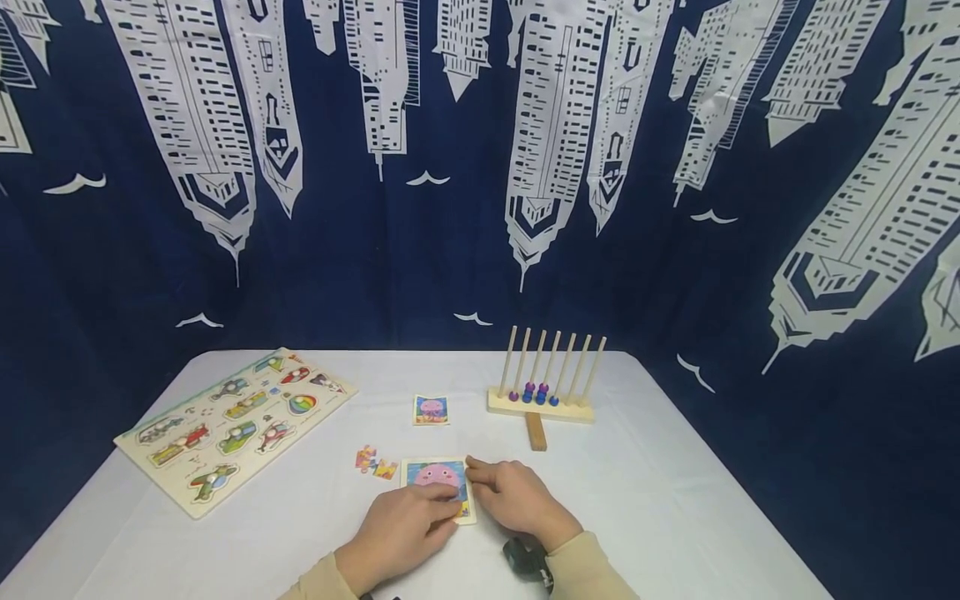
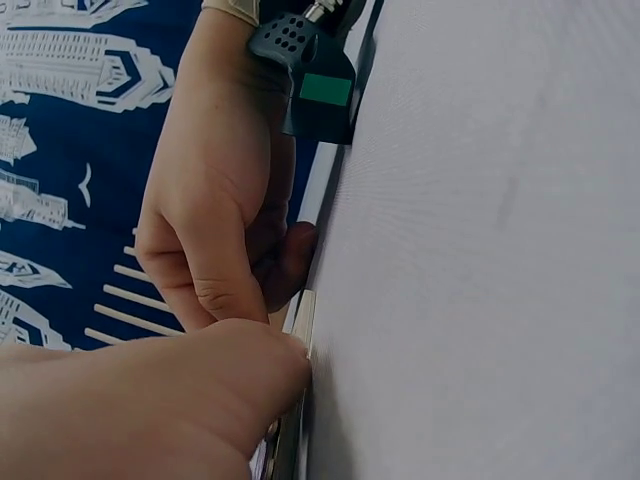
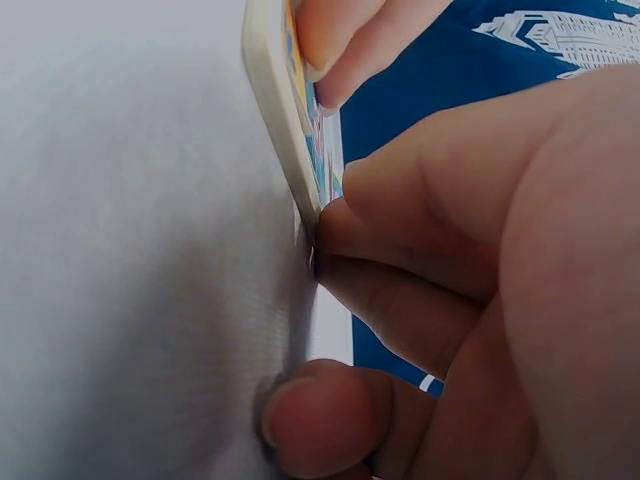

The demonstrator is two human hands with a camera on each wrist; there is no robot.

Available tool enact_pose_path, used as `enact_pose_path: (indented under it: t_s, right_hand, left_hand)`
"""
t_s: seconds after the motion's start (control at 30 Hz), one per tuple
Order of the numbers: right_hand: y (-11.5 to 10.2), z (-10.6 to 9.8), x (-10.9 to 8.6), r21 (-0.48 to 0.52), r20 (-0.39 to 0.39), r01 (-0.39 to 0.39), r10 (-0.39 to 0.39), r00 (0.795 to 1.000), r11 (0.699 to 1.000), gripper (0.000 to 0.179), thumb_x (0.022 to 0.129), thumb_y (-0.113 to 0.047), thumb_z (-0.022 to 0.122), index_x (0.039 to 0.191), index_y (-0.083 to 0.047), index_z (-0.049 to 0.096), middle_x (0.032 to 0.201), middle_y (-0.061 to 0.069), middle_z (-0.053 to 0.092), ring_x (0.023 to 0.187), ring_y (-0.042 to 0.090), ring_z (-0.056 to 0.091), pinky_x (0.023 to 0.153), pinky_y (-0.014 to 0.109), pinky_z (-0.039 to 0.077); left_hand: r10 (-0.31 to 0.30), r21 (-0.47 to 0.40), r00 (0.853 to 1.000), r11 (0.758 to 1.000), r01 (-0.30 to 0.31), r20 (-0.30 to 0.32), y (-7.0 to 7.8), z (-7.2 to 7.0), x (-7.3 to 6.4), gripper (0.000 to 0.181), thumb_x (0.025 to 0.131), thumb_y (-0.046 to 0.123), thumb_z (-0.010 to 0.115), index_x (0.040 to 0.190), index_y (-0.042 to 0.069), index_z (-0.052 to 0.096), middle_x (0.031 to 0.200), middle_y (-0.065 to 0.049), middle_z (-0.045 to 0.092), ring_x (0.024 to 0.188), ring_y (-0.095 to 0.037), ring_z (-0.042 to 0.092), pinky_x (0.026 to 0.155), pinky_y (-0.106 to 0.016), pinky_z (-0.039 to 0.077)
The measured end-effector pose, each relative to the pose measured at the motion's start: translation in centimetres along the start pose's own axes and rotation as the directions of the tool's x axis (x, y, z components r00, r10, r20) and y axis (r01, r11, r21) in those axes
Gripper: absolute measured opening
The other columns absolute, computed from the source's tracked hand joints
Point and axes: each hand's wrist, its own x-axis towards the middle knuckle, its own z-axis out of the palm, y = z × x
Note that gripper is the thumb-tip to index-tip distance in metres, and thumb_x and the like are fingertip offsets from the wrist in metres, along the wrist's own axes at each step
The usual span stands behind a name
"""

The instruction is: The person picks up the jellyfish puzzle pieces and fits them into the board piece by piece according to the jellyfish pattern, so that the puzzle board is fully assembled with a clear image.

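A small tray puzzle (image 1: 437, 472) with a pink smiling sea creature on a blue ground lies on the white table. My left hand (image 1: 408, 525) reaches over its lower part, fingers extended on the picture and covering that area. At the puzzle's right edge is my right hand (image 1: 517, 496), its fingertips touching the upper right corner. In the right wrist view, the pale rim of the puzzle (image 3: 275, 100) stands between the right fingers (image 3: 400, 290) and the left fingertips. Several loose jigsaw pieces (image 1: 386, 470) lie just left of the puzzle.
Behind the puzzle lies a small picture card (image 1: 431, 410) with a similar pink creature. A wooden peg stand (image 1: 540, 407) with beads is at the back right, a wooden block (image 1: 536, 432) before it. A large vehicle peg board (image 1: 232, 425) occupies the left side.
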Motion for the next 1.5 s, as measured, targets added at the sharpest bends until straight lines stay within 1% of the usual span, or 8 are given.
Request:
enact_pose_path:
  t_s: [0.4,0.57,0.67,0.73,0.87,0.97,1.2,1.5]
  right_hand:
    - [-0.1,-0.1,0.0,-0.018,-0.005,0.014,-0.015,1.000,1.000,0.032,0.097,-0.022,0.065,0.127,-0.011,0.073,0.143,-0.001,0.063,0.128,0.031,0.062,0.105,0.053,0.050]
    - [-0.2,0.0,-0.2,-0.021,-0.004,0.019,-0.019,1.000,1.000,0.035,0.095,-0.024,0.070,0.127,-0.011,0.073,0.143,-0.001,0.063,0.128,0.032,0.062,0.105,0.054,0.049]
    - [-0.2,0.0,-0.2,-0.016,-0.005,0.026,-0.026,1.000,1.000,0.036,0.094,-0.024,0.072,0.126,-0.010,0.074,0.142,0.000,0.064,0.128,0.032,0.063,0.104,0.054,0.050]
    - [-0.3,0.0,-0.2,-0.009,-0.001,0.028,-0.028,1.000,1.000,0.036,0.094,-0.025,0.071,0.127,-0.010,0.073,0.142,0.000,0.064,0.129,0.032,0.062,0.105,0.054,0.049]
    - [-0.3,0.1,-0.1,-0.006,0.009,0.023,-0.023,1.000,1.000,0.036,0.095,-0.026,0.069,0.128,-0.010,0.073,0.143,-0.001,0.063,0.130,0.032,0.061,0.107,0.054,0.047]
    - [-0.3,-0.1,-0.1,0.001,0.018,-0.002,0.002,1.000,1.000,0.036,0.096,-0.026,0.068,0.129,-0.011,0.072,0.143,-0.002,0.063,0.132,0.031,0.060,0.109,0.054,0.046]
    - [-0.3,-0.1,-0.2,0.046,0.041,-0.036,0.034,0.999,0.998,0.036,0.097,-0.026,0.067,0.129,-0.010,0.072,0.144,-0.003,0.062,0.135,0.029,0.058,0.111,0.055,0.043]
    - [-0.2,-0.2,-0.1,0.032,0.040,-0.033,0.032,0.999,0.999,0.036,0.098,-0.026,0.066,0.129,-0.010,0.072,0.144,-0.003,0.062,0.134,0.028,0.058,0.111,0.054,0.044]
  left_hand:
    - [-0.024,-0.014,0.998,1.000,0.025,0.052,0.1,-0.2,0.1,0.027,0.095,0.031,0.071,0.120,0.021,0.078,0.128,0.005,0.072,0.115,-0.013,0.070,0.086,-0.035,0.059]
    - [-0.072,-0.018,0.995,0.997,0.074,0.074,0.2,-0.2,0.1,0.032,0.094,0.034,0.071,0.124,0.023,0.073,0.128,0.007,0.071,0.114,-0.013,0.070,0.081,-0.035,0.058]
    - [-0.167,-0.104,0.985,0.980,0.171,0.040,-0.2,-0.5,0.0,0.032,0.095,0.035,0.070,0.126,0.025,0.072,0.128,0.008,0.072,0.113,-0.014,0.070,0.081,-0.038,0.058]
    - [-0.298,-0.192,0.954,0.937,0.291,-0.011,-1.0,-1.1,-0.1,0.030,0.096,0.032,0.070,0.125,0.025,0.073,0.127,0.007,0.072,0.112,-0.017,0.071,0.085,-0.041,0.058]
    - [-0.587,-0.311,0.802,0.787,0.533,-0.111,-4.7,-3.0,-0.7,0.029,0.097,0.026,0.069,0.126,0.023,0.073,0.128,-0.002,0.072,0.109,-0.027,0.071,0.090,-0.050,0.055]
    - [-0.665,-0.278,0.740,0.733,0.621,-0.101,-7.7,-4.0,-1.9,0.036,0.098,0.020,0.067,0.134,0.017,0.068,0.137,-0.012,0.066,0.121,-0.038,0.065,0.098,-0.055,0.051]
    - [-0.613,-0.141,0.788,0.776,0.615,0.056,-10.7,-3.8,-3.4,0.052,0.094,0.027,0.073,0.143,0.019,0.062,0.143,-0.015,0.062,0.131,-0.042,0.058,0.101,-0.060,0.049]
    - [-0.594,-0.132,0.804,0.795,0.591,0.026,-10.7,-3.9,-3.2,0.059,0.089,0.024,0.079,0.144,0.018,0.060,0.120,-0.004,0.072,0.110,-0.032,0.068,0.090,-0.053,0.054]
